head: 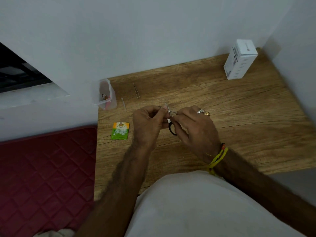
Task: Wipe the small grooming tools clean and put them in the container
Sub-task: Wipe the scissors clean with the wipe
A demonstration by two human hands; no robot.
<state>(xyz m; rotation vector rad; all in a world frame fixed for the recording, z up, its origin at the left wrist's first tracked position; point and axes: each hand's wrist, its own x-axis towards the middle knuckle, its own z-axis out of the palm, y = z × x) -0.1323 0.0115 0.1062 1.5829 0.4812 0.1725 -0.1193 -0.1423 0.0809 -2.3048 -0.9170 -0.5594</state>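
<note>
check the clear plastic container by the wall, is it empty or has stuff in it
Not empty. The lidless container stands upright at the table's left edge, with a few small reddish and dark items showing inside.

Desk clutter
White box (240,59) stands at the table's (239,106) far right corner; green sachet (120,131) lies near its left edge.
</note>
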